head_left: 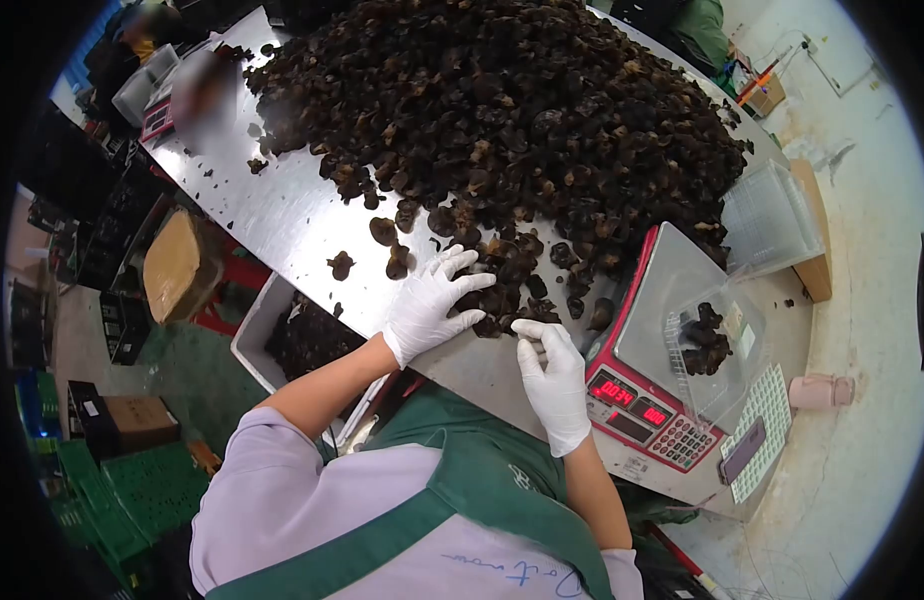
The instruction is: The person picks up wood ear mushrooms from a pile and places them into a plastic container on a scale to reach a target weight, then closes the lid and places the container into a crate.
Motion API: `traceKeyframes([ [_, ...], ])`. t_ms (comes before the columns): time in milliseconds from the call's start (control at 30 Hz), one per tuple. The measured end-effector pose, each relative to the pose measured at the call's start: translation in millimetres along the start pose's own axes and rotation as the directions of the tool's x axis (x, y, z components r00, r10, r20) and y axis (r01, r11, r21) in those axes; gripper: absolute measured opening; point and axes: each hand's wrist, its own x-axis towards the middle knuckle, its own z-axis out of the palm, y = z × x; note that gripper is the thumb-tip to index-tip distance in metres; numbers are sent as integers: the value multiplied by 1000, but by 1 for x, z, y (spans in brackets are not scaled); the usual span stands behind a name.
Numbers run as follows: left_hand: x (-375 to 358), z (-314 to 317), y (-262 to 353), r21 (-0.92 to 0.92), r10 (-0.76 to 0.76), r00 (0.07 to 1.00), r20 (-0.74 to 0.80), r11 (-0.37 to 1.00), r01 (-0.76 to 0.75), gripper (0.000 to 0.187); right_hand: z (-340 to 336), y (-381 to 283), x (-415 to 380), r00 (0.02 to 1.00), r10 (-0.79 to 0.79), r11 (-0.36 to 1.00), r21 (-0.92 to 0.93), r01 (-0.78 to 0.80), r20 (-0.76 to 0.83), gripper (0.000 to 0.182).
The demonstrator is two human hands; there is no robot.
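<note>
A large heap of dark wood ear mushrooms (502, 120) covers much of the steel table. My left hand (432, 305), in a white glove, lies at the heap's near edge, its fingers spread over a small cluster of mushrooms (507, 275). To its right, my gloved right hand (554, 385) has bent fingers, thumb and index close together beside the same cluster; anything between them is too small to make out. On the red scale (632, 400) to the right sits an open clear plastic box (747, 385) with some mushrooms inside. The scale's first display reads 0.034.
Clear plastic boxes (772, 225) are stacked beyond the scale. A phone (744, 450) lies on a pale green perforated sheet (772, 425) near the right edge. Below the table's left edge stands a white bin (250, 335) holding dark pieces, near a cardboard-topped stool (182, 265).
</note>
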Motion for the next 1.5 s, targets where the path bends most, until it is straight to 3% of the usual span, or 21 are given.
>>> traceKeyframes([
  [167,5,8,10,68,-22,999,-28,997,24,39,5,7,10,999,-8,999,-47,6,-43,19],
  [300,8,13,6,-74,-31,999,-9,997,30,29,8,8,16,999,-23,998,-61,21,-42,19],
  [400,9,11,3,-393,-106,991,-80,917,67,24,9,6,18,998,-37,998,-44,34,-54,18],
  [567,9,-9,18,-399,-109,989,-101,915,60,25,3,-8,23,996,-56,998,11,57,-76,17],
  [633,7,-12,26,-629,-209,978,-2,761,161,26,3,-11,24,997,-36,998,49,40,-72,19],
  [700,2,-14,20,-486,-78,991,-108,874,15,23,2,-19,28,999,-28,999,14,29,-35,25],
  [733,5,-39,14,-94,171,912,-372,971,-220,26,6,-21,28,1000,-10,999,39,11,-30,25],
  [767,-12,-51,-25,20,68,817,-572,997,-69,26,7,-21,27,1000,-4,998,60,5,-20,26],
  [800,-8,-75,-71,104,116,506,-855,993,-51,28,8,-17,25,1000,-7,999,48,8,-15,25],
  [833,-18,-89,-132,93,-51,318,-947,902,422,24,8,-10,20,1000,8,1000,23,-8,-21,23],
  [867,-23,-116,-190,-109,-246,166,-955,810,576,26,9,-4,21,1000,-26,1000,-10,26,-17,22],
  [900,-36,-133,-250,3,-199,133,-971,547,837,28,13,1,23,998,-64,997,-43,64,-15,21],
  [933,-31,-150,-273,-299,-470,32,-882,611,733,31,19,1,26,998,-54,997,-55,55,10,21],
  [967,-20,-146,-300,-382,-518,35,-855,674,633,29,24,3,29,999,-35,997,-72,38,31,20],
  [1000,-7,-134,-324,-170,-365,78,-928,598,783,27,28,1,33,994,-90,988,-120,96,59,20],
  [1033,2,-126,-345,-75,-223,105,-969,672,737,26,34,4,37,991,-116,986,-115,124,70,20],
  [1067,12,-129,-341,-213,-298,-4,-954,672,709,26,38,5,41,985,-158,978,-125,165,62,20],
  [1133,22,-133,-333,-283,-367,-58,-928,595,752,23,49,4,46,980,-197,969,-143,200,35,21],
  [1233,36,-139,-319,-323,-426,-57,-903,587,742,19,69,5,43,967,-245,953,-167,254,71,29],
  [1300,41,-145,-310,-306,-456,-6,-890,589,748,19,83,-2,44,906,-400,863,-273,424,141,36],
  [1500,53,-146,-320,-270,-450,61,-891,633,726,20,104,-3,51,833,-457,705,-443,553,313,47],
])
